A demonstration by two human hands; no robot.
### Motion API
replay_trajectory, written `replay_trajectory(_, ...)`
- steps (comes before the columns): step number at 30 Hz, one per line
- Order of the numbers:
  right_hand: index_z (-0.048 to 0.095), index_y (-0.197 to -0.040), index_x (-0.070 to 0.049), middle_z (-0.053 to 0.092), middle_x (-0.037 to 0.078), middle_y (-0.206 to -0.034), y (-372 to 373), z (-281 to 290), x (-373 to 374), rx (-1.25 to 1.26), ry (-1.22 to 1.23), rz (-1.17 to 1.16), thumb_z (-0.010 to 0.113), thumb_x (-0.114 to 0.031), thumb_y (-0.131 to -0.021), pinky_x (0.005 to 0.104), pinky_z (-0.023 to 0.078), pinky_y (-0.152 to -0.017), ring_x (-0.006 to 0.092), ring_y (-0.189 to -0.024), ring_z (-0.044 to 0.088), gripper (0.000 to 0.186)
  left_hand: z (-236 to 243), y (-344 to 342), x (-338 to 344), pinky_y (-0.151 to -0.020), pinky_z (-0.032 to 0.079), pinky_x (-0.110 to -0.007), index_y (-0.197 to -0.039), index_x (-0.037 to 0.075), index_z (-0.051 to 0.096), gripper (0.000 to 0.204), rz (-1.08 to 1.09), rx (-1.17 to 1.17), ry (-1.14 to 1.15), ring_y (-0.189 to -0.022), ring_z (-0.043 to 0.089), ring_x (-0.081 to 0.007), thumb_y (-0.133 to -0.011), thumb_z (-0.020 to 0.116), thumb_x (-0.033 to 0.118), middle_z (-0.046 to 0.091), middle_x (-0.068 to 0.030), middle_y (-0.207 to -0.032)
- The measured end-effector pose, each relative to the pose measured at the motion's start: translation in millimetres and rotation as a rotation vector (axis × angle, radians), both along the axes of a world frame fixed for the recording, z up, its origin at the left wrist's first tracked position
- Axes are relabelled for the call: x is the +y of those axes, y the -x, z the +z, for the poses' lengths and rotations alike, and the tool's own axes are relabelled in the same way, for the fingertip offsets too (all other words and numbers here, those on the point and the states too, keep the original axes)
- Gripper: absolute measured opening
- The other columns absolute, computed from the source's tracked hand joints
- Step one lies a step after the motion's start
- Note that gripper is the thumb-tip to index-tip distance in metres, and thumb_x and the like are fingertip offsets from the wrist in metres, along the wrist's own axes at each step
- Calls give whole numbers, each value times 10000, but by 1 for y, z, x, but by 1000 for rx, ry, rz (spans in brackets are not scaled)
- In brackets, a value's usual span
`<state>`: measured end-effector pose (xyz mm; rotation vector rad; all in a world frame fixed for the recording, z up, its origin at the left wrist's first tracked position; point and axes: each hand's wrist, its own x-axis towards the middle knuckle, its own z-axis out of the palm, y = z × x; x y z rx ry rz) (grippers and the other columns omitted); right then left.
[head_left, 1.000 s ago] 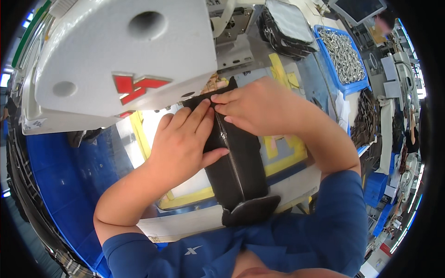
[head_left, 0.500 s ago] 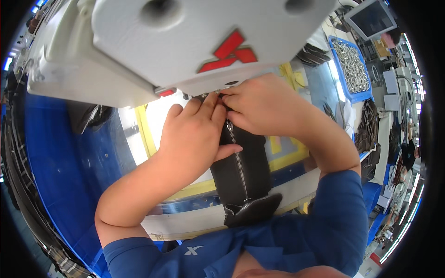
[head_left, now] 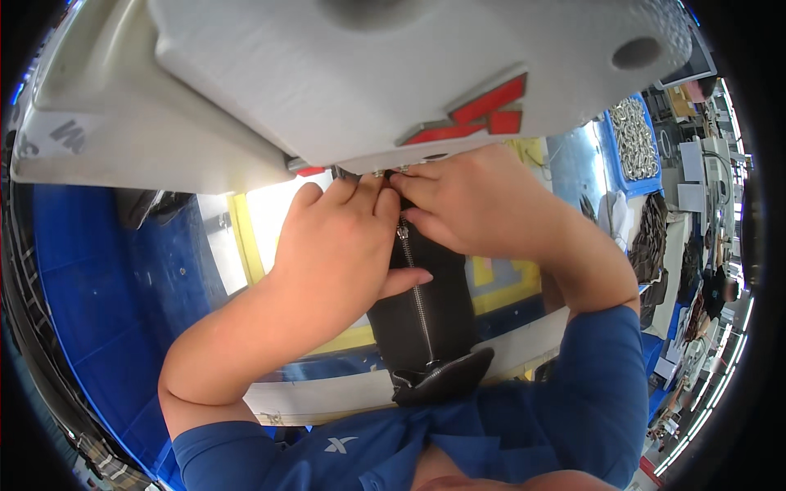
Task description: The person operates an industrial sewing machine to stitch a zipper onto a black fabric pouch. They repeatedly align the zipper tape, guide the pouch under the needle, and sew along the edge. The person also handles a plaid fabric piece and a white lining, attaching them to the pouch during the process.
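Beneath a white sewing machine head [head_left: 344, 82] with red markings lies a long black fabric piece [head_left: 446, 303] with a metal zipper [head_left: 419, 303]; its lower end is folded up. My left hand [head_left: 336, 245] rests on the fabric's left side, fingers bent toward the machine and thumb apart across the zipper. My right hand [head_left: 467, 200] lies on the upper right of the fabric, fingers extended beside my left fingertips. The fingertips of both are partly hidden just below the machine head.
A blue tray [head_left: 607, 131] of many metal rings sits upper right, near dark material [head_left: 651, 237]. A large blue bin [head_left: 74, 295] is at left. The worktable [head_left: 295, 372] bears yellow tape [head_left: 237, 229]. A person [head_left: 716, 286] is visible far right.
The machine head fills more of the view as the viewpoint has shifted. Both hands' fingertips are farther under its edge, and the fabric appears slightly further right.
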<state>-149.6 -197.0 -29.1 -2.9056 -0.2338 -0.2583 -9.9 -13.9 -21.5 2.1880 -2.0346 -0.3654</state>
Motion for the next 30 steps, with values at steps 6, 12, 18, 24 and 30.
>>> replay_trajectory(6, 753, -1017, -59, 746, 26, -1087, 6, -2, -6, 12, -72, -39, 726, -216, -926, 372, 585, -641, 201, -881, 738, 183, -9, 0, 1, -943, 537, -437, -1333, -53, 669, 967, -23, 25, 102, -1155, 701, -332, -695, 895, 638, 669, -200, -1453)
replay_trajectory(12, 754, -1118, -48, 770, 63, -1186, 8, -7, -5, 4, -111, -33, 715, -218, -949, 384, 597, -662, 231, -879, 760, 242, -4, 1, 0, -939, 533, -430, -1363, -55, 652, 993, -15, -13, 58, -1147, 702, -329, -695, 895, 639, 671, -209, -1448)
replay_trajectory(18, 755, -1204, -26, 771, 92, -1253, 8, -1, -7, 96, -126, -39, 708, -228, -967, 393, 608, -692, 253, -910, 768, 315, -2, 2, 1, -942, 530, -424, -1366, -63, 642, 1000, -18, -20, 53, -1155, 696, -323, -694, 897, 633, 673, -210, -1444)
replay_trajectory(24, 752, -1218, -21, 767, 103, -1281, 8, -1, -7, 105, -139, -21, 702, -228, -973, 402, 613, -711, 265, -945, 770, 325, -4, 2, 4, -954, 528, -421, -1362, -68, 655, 995, -12, -12, 67, -1162, 691, -330, -687, 902, 620, 672, -209, -1443)
replay_trajectory(30, 774, -1160, -46, 768, 108, -1281, 11, -3, -10, 64, -162, -37, 704, -239, -958, 432, 618, -729, 286, -971, 767, 288, -4, 0, 1, -975, 525, -429, -1360, -66, 658, 983, -35, -4, 108, -1154, 683, -336, -684, 909, 601, 667, -205, -1452)
